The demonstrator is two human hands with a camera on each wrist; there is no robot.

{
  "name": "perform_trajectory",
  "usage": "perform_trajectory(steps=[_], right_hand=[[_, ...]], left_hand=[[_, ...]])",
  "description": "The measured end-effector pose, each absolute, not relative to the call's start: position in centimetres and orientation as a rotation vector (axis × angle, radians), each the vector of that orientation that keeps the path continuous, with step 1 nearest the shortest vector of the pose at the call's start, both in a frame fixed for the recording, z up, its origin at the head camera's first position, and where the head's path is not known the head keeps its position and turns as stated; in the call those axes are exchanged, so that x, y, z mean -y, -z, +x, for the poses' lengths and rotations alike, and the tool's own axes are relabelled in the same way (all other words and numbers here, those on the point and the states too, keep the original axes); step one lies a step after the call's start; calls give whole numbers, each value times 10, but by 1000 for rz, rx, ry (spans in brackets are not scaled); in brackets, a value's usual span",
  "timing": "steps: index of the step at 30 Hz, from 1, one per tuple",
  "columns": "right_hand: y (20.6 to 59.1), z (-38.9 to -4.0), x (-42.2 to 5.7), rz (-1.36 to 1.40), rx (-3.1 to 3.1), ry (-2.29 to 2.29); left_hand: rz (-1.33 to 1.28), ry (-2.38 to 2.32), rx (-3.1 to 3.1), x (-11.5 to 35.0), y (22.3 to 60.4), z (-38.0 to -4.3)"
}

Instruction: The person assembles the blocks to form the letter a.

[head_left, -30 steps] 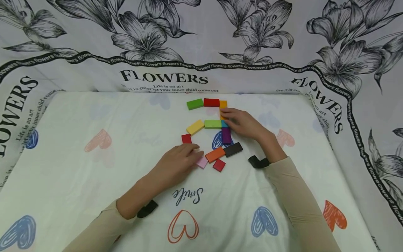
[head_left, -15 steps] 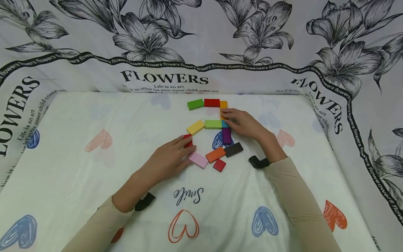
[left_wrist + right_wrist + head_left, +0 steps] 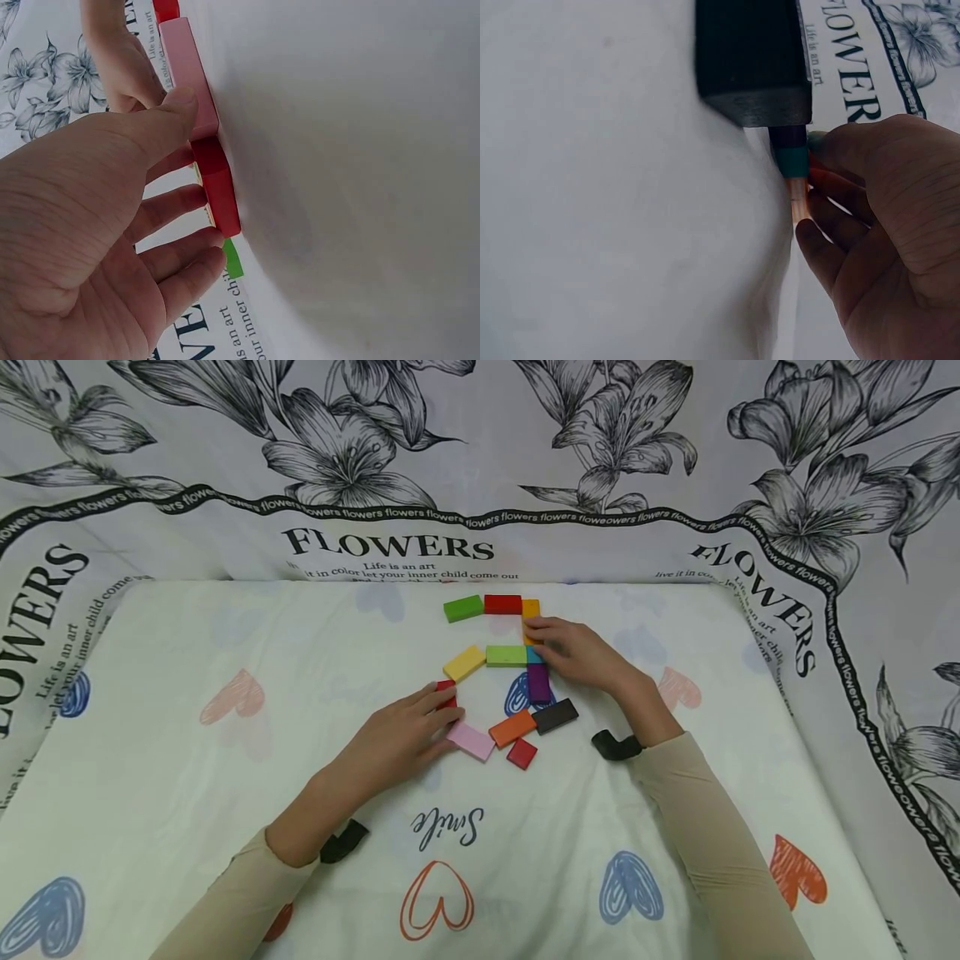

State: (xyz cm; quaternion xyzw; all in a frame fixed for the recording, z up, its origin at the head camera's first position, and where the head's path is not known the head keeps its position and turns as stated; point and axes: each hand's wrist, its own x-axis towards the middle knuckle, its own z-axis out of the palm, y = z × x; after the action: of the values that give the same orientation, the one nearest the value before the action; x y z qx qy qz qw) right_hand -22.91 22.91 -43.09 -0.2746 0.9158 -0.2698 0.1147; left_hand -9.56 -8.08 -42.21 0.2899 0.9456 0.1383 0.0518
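Observation:
In the head view, coloured rectangular blocks form a winding line on the cloth. My left hand [image 3: 397, 731] is at its left bend. Its fingers touch the red block [image 3: 216, 187], and its thumb rests against the pink block [image 3: 189, 79]. My right hand [image 3: 581, 656] rests at the upper right, its fingers over the amber block [image 3: 531, 607] and its thumb beside the blue block [image 3: 534, 655]. The purple block [image 3: 538, 683] lies just below. My fingers partly cover the red and amber blocks.
Green [image 3: 463, 608], yellow [image 3: 465, 663], lime [image 3: 507, 656], orange [image 3: 513, 728] and dark grey [image 3: 557, 716] blocks lie along the line. Another red block [image 3: 503, 604] is at the top, and a small red block [image 3: 522, 753] sits near the orange one. Printed white cloth [image 3: 187, 793] lies underneath.
My left hand has moved left and slightly up from the pink block to the red block, uncovering more of the pink one. My right hand stays in place.

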Motion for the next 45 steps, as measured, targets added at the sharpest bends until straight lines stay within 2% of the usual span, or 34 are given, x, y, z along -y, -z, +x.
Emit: perform_trajectory(steps=[13,35,45], right_hand=[[434,-232,-227,-819,-2689,782],[434,-233,-225,-806,-2685,782],[432,-232,-230,-798,-2696,758]], left_hand=[[920,-459,-2897,79,419,-96],[1015,-517,-2798,31,412,-102],[951,-523,-2818,33,412,-106]])
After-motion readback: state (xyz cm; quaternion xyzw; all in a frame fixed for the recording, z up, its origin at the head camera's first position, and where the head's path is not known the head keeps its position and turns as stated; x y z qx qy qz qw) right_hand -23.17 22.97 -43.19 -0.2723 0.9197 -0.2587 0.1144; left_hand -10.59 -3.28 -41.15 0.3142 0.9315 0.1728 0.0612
